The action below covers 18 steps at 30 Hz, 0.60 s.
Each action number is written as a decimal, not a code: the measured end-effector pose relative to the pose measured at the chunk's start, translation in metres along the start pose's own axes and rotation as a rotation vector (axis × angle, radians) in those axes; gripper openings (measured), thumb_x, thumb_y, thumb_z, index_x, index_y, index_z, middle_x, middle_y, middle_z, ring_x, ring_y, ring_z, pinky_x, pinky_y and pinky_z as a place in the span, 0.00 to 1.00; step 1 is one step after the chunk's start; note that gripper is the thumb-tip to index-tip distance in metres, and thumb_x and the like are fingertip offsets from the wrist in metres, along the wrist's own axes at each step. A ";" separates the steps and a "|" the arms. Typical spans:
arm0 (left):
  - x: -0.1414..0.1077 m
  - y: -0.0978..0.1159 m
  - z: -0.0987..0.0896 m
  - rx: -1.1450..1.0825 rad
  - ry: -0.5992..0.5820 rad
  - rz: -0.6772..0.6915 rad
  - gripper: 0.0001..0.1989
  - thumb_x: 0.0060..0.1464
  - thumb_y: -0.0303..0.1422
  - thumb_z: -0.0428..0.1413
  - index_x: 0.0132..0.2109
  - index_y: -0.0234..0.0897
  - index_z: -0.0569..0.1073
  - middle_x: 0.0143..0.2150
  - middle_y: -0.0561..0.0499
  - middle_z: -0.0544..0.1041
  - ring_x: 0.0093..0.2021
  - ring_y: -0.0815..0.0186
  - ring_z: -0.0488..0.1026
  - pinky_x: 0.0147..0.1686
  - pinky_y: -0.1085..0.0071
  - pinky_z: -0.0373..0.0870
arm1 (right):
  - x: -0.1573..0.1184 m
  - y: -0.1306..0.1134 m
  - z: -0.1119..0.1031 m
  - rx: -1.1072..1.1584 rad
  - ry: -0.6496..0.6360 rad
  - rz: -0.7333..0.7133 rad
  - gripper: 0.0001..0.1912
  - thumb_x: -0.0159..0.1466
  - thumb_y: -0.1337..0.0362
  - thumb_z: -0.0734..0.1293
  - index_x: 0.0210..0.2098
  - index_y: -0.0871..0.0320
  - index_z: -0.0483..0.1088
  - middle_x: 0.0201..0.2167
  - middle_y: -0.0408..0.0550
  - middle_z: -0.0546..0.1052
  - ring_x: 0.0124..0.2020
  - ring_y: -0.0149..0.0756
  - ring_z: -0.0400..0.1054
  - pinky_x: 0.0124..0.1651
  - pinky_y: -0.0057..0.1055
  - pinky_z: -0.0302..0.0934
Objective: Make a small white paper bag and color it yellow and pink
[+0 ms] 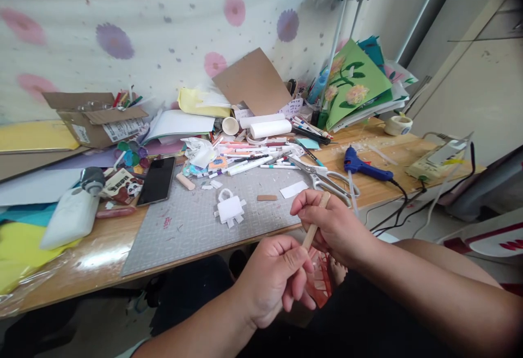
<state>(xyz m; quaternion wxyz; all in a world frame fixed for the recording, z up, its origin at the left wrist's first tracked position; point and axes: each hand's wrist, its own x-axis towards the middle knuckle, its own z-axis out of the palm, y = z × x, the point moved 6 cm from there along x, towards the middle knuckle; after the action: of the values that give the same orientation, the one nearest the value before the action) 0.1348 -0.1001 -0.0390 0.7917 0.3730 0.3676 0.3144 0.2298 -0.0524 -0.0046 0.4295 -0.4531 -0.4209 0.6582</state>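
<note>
A pale wooden craft stick (312, 231) slants between my hands, in front of the table's near edge. My left hand (278, 276) pinches its lower end between thumb and fingers. Around the upper part, my right hand (327, 219) is closed, and the stick's tip shows above the thumb. On the grey cutting mat (188, 232) lies a small white paper cutout (230, 209) with a ring on top and tabs at its edges. A short brown strip (267, 198) and a white paper piece (293, 189) lie to its right.
Large scissors (318, 175) rest beyond my right hand. Further right are a blue glue gun (368, 165) and its cable. Pens and paper rolls (270, 128) crowd the back. A phone (157, 181), a white bottle (71, 216) and a cardboard box (92, 123) stand or lie left.
</note>
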 end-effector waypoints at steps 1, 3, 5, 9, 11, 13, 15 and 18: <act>0.000 0.000 -0.001 0.006 0.013 0.000 0.20 0.48 0.48 0.59 0.25 0.34 0.68 0.08 0.61 0.63 0.07 0.79 0.54 0.17 0.76 0.68 | 0.000 0.000 0.001 -0.001 0.005 -0.005 0.02 0.52 0.68 0.63 0.26 0.56 0.66 0.08 0.29 0.55 0.07 0.20 0.42 0.08 0.18 0.39; 0.001 0.001 -0.003 0.008 0.034 0.002 0.22 0.47 0.50 0.59 0.23 0.35 0.67 0.07 0.62 0.61 0.07 0.79 0.52 0.16 0.77 0.66 | 0.001 -0.001 0.003 0.001 0.009 -0.013 0.02 0.52 0.68 0.63 0.25 0.56 0.65 0.09 0.29 0.55 0.07 0.20 0.42 0.09 0.18 0.39; 0.002 0.001 -0.003 0.004 0.054 0.003 0.24 0.47 0.52 0.58 0.22 0.35 0.66 0.06 0.63 0.59 0.07 0.80 0.49 0.16 0.77 0.65 | 0.002 0.000 0.005 0.004 0.006 -0.015 0.02 0.52 0.68 0.63 0.26 0.56 0.65 0.09 0.29 0.55 0.07 0.19 0.42 0.09 0.18 0.38; 0.004 0.000 -0.004 -0.002 0.082 0.004 0.27 0.46 0.56 0.56 0.20 0.35 0.65 0.05 0.63 0.56 0.07 0.80 0.46 0.17 0.77 0.65 | 0.002 0.003 0.007 0.011 -0.024 0.001 0.01 0.53 0.68 0.63 0.26 0.56 0.65 0.08 0.30 0.56 0.06 0.20 0.42 0.09 0.18 0.38; 0.005 0.000 -0.004 -0.015 0.075 -0.009 0.30 0.46 0.59 0.54 0.19 0.35 0.65 0.05 0.62 0.56 0.06 0.80 0.47 0.15 0.78 0.62 | 0.002 0.003 0.007 0.018 -0.038 0.012 0.01 0.53 0.68 0.64 0.26 0.56 0.65 0.08 0.30 0.57 0.07 0.20 0.43 0.09 0.18 0.39; 0.006 -0.001 -0.003 -0.028 0.057 -0.051 0.32 0.47 0.62 0.50 0.19 0.34 0.66 0.05 0.60 0.57 0.07 0.77 0.52 0.13 0.79 0.58 | 0.002 0.004 0.007 0.027 -0.044 0.021 0.01 0.53 0.68 0.64 0.26 0.56 0.66 0.08 0.30 0.57 0.07 0.20 0.44 0.09 0.18 0.39; 0.005 -0.001 -0.002 -0.024 0.044 -0.104 0.35 0.48 0.63 0.47 0.20 0.33 0.68 0.06 0.56 0.61 0.08 0.74 0.59 0.11 0.80 0.54 | 0.002 0.003 0.007 0.031 -0.047 0.029 0.01 0.52 0.68 0.64 0.26 0.57 0.66 0.08 0.30 0.57 0.07 0.20 0.43 0.09 0.18 0.39; 0.005 0.001 -0.002 -0.003 0.030 -0.118 0.33 0.49 0.61 0.49 0.21 0.32 0.69 0.07 0.55 0.63 0.09 0.72 0.63 0.10 0.81 0.50 | 0.002 0.004 0.006 0.028 -0.048 0.033 0.01 0.52 0.68 0.63 0.26 0.57 0.66 0.07 0.30 0.57 0.07 0.20 0.43 0.09 0.18 0.39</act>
<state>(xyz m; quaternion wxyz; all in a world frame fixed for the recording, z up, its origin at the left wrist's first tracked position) 0.1354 -0.0953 -0.0404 0.8038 0.3447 0.4005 0.2735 0.2230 -0.0527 -0.0072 0.4145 -0.4381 -0.4142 0.6817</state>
